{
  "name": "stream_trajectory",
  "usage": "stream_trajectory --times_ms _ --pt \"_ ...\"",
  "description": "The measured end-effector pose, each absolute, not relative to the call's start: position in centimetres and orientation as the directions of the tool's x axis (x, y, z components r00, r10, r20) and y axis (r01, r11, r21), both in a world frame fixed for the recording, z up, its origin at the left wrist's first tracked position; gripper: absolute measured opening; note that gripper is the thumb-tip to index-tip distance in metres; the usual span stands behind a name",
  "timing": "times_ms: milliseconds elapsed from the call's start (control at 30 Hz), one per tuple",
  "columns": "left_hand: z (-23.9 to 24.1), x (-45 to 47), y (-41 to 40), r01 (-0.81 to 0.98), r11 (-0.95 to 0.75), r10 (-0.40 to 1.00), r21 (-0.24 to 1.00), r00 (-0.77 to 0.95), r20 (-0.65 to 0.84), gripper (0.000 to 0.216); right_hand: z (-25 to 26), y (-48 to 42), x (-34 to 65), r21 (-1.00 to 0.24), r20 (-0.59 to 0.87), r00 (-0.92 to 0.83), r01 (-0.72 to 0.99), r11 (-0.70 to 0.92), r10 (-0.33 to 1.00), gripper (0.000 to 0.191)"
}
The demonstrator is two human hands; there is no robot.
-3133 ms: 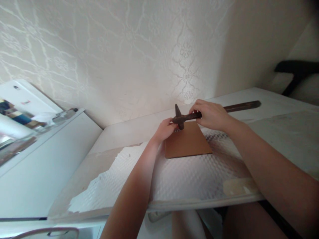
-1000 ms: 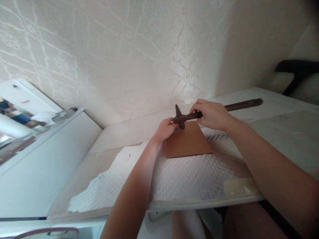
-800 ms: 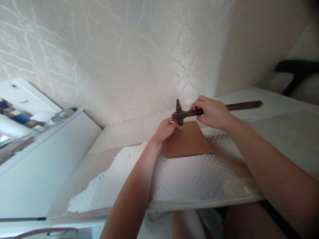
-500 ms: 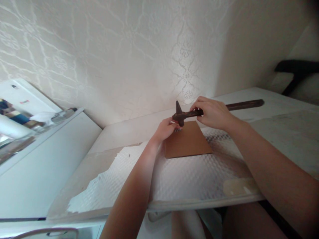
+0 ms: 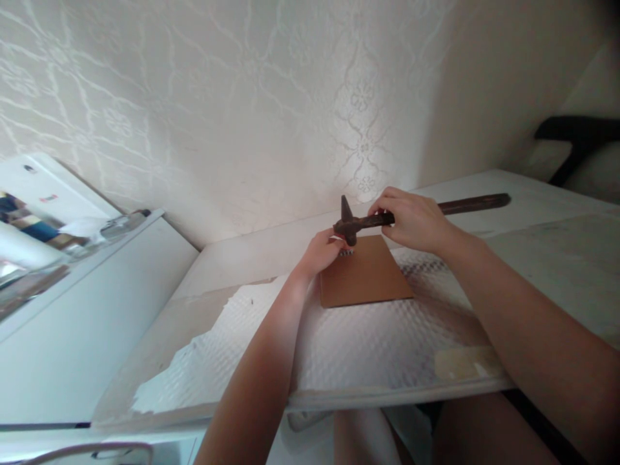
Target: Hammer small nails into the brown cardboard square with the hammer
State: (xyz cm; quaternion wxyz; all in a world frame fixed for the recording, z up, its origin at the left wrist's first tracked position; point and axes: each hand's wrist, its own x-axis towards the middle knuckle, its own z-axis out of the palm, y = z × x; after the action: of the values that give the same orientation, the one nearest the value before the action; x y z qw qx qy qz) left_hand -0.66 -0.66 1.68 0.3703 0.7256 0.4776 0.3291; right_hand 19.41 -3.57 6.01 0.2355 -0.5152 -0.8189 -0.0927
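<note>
My right hand (image 5: 411, 218) is closed round the middle of the handle of a dark hammer (image 5: 375, 220), which lies almost level. The hammer's head, with one pointed end up and its blunt end down, hangs over the far left part of a flat brown board (image 5: 368, 278). Right under the head, my left hand (image 5: 323, 250) pinches something small at the board's far left edge. A bit of red and white and a strip of small dark-and-light marks show at its fingertips; what it is, I cannot make out.
Bubble-textured white sheeting (image 5: 349, 349) lies under the board on a worn table. Behind stands a patterned wall (image 5: 271, 129). To the left is a white cabinet (image 5: 97, 323) with assorted items on top. A black armrest-like part (image 5: 576, 132) shows at far right.
Hardly anything differs: the hammer and my right hand have shifted very slightly left. My left hand and the board stay in place.
</note>
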Motion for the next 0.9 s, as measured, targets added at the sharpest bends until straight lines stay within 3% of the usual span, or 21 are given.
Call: stream_trajectory --times_ms 133,733,900 --pt "1.74 -0.66 -0.74 0.477 -0.273 0.94 0.835 0.315 0.128 0.017 5.95 -3.43 19.57 -0.075 0.434 -0.376 0.891 0.449 0.819 0.028" --pt "1.36 -0.77 -0.31 0.443 -0.278 0.932 0.852 0.339 0.127 0.015 5.98 -3.57 19.35 -0.108 0.505 -0.34 0.887 0.449 0.793 0.031" --pt "1.44 -0.8 -0.34 0.475 -0.27 0.941 0.837 0.316 0.124 0.018 5.94 -3.53 19.4 -0.084 0.447 -0.373 0.888 0.453 0.813 0.029"
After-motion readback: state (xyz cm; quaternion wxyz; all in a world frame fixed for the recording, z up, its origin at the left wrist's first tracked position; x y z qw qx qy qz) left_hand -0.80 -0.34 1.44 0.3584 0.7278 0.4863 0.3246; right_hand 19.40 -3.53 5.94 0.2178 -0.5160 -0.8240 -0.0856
